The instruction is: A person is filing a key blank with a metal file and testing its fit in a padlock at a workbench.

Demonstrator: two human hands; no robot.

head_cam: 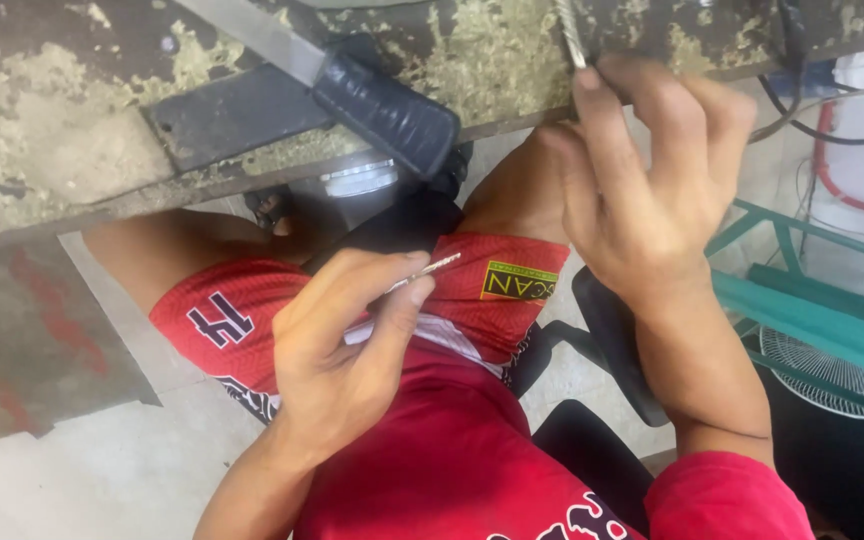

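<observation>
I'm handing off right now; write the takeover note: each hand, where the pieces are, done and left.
Left hand: pinches a thin metal pin over the lap.
Right hand: grips a twisted metal rod at the worn workbench edge.
A black-handled knife lies on the bench, untouched.
Done: both pieces are in hand.
Left: they are apart, not yet brought together.

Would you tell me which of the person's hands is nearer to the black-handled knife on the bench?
Left. The left hand sits just below the knife, pinching a thin metal piece; the right hand is off to its right, holding a twisted rod.
</observation>
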